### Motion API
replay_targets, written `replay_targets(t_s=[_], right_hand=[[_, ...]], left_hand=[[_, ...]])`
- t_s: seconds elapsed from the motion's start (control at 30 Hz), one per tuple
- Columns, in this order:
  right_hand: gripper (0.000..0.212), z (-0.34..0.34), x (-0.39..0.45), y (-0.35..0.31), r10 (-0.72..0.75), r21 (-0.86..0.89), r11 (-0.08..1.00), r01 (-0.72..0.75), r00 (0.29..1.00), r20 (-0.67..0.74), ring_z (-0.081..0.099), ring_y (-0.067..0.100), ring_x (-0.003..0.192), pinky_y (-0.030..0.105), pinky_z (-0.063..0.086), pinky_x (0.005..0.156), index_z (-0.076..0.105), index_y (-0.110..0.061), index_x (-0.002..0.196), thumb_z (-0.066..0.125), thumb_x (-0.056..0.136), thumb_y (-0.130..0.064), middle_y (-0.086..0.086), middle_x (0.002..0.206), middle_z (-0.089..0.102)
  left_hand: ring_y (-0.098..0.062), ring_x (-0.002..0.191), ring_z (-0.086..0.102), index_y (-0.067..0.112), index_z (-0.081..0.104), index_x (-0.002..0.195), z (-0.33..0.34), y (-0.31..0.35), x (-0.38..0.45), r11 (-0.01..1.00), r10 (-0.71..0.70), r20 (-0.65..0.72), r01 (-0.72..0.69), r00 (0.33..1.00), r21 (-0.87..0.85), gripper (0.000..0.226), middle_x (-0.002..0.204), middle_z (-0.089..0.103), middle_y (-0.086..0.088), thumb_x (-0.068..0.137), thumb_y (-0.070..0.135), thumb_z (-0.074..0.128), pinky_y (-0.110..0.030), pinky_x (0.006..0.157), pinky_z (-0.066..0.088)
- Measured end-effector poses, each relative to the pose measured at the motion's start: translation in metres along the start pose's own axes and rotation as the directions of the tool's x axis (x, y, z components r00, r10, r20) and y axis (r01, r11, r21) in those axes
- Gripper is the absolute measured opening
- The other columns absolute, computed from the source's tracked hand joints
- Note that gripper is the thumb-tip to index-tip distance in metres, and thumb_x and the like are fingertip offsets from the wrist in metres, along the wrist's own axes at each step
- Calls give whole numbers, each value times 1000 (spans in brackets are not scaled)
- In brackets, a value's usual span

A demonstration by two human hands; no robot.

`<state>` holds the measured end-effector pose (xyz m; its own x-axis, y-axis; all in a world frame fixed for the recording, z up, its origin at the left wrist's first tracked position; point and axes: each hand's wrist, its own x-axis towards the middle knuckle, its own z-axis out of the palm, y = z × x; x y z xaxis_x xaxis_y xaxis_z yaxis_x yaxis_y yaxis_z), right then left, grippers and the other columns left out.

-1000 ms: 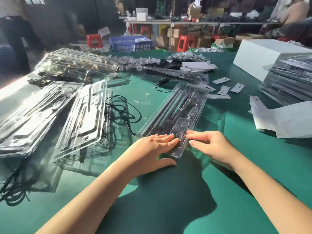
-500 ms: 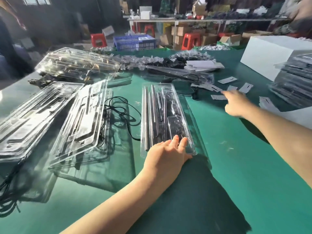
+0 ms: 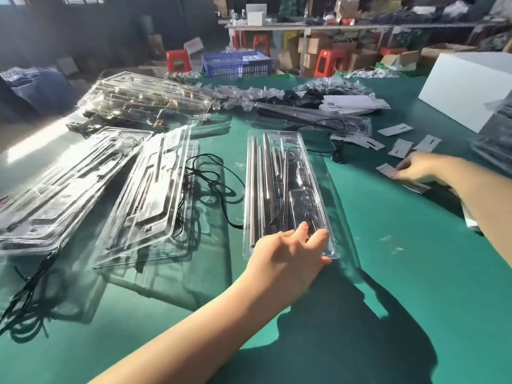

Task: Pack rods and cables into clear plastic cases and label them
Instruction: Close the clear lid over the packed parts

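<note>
— What did you have in front of you at that point?

— The green table took up nearly the whole view. On its left side lay heaps of clear plastic cases, some stacked, with a loose black cable trailing between them and the one I was working on. That packed case lay lengthwise in the middle, lid closed as far as I could judge, with the metal rods side by side in its left half and darker parts in the right.

— And your hands?

— My left hand rested on the near end of the case, fingers fairly straight and spread over the lid, pressing and not curled round anything. My right hand was out to the right, over the scattered white label cards. It sat on one card, but motion blur hid the fingers, so I could not tell whether it had pinched the card or only touched it.

— What worried you?

— Mostly the card. They were thin and flat on the cloth, so I judged a fingertip could slide one away, or lift two that overlapped. The case was slick and held at one end only; a push off-centre might have swung its far end toward the black plug beyond it. And if the lid was not fully snapped, easing my left hand might have let it spring and shift the rods.
</note>
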<state>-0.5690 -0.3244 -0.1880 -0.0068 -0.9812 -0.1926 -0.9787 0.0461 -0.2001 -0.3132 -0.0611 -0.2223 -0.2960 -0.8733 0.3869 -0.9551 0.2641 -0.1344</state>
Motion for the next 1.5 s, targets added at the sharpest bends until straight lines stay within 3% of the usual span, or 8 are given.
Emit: replay_targets(t_s=[0.17,0.33,0.5,0.67,0.87,1.03,1.2,1.5], right_hand=[[35,8,-52,-2,-49,333,940,79,994,-97,60,26,83,28,46,65,60,-12,116,74,83,-15,14,110,66],[11,28,-140,-25,-199,719,694,-19,956,217,65,9,60,22,50,52,63,-12,102,63,91,-10,0,77,74],[19,47,-191,-35,-296,725,674,-145,846,444,55,11,61,17,43,51,66,-7,105,68,87,-13,6,82,69],[14,55,-192,-58,-321,839,511,-185,865,386,58,3,50,14,44,45,67,-6,101,67,87,-10,-3,67,69],[30,54,-167,-92,-270,883,370,-289,876,400,62,24,80,37,49,86,60,1,120,60,91,-6,16,95,67],[11,41,-147,-111,-225,820,451,-351,845,485,69,11,61,19,54,54,64,-12,99,54,96,-8,4,74,73],[20,31,-146,-117,-260,803,454,-386,805,534,71,17,62,22,57,53,65,-4,95,46,100,-9,10,76,73],[18,50,-164,-119,-159,904,332,-268,929,333,67,13,54,18,51,44,64,-5,100,59,88,8,8,65,70]], left_hand=[[-13,74,71,25,65,88,-8,2,-2,998,59,90,-59,994,-3,12,110,71,-7,87,37,63,-21,48,51],[-17,48,61,22,56,81,-7,2,-3,1000,28,74,-26,997,-16,11,92,73,-11,79,13,63,-18,41,40],[-14,40,51,14,55,70,-4,4,-4,998,11,-121,-19,993,-64,19,57,51,2,71,9,73,-21,33,35],[-9,34,47,17,54,65,-5,0,-5,999,5,-249,-13,968,-30,26,50,47,7,65,12,79,-19,32,24],[-10,33,45,17,51,64,-4,-2,-5,999,38,-303,-46,952,-19,20,51,44,6,66,3,66,-20,31,24],[-9,36,46,17,53,65,-4,-3,-5,999,45,-306,-51,951,-13,26,55,47,6,71,3,32,-21,33,21],[-11,42,49,16,54,68,0,-1,-4,998,37,-276,-48,961,-35,20,62,52,4,72,1,41,-22,31,31],[-12,49,57,15,60,76,2,1,-5,995,29,-183,-45,983,-87,13,68,59,3,79,23,69,-24,37,39]])
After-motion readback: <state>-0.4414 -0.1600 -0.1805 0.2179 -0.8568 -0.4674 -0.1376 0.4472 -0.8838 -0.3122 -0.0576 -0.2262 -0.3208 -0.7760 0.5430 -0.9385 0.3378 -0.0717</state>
